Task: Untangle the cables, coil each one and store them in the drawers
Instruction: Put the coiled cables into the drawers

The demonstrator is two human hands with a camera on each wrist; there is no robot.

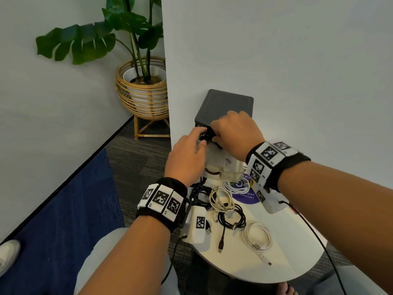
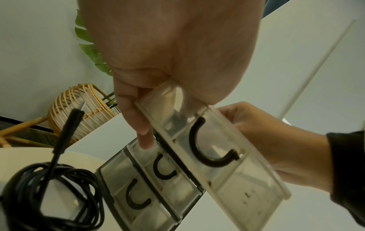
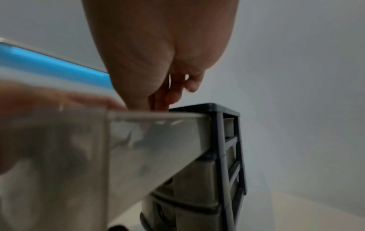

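The left hand (image 1: pixel 187 154) grips the front of the pulled-out clear plastic top drawer (image 2: pixel 213 150) to steady it. The right hand (image 1: pixel 236 133) pushes a black coiled cable (image 1: pixel 205 135) inside, fingers curled on it. Other coiled cables (image 1: pixel 223 201) wait on the round white worktop (image 1: pixel 276 262), near its left edge.

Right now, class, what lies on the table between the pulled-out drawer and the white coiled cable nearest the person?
In the head view, between the drawer and that white cable lie a beige cable coil and a black coil.
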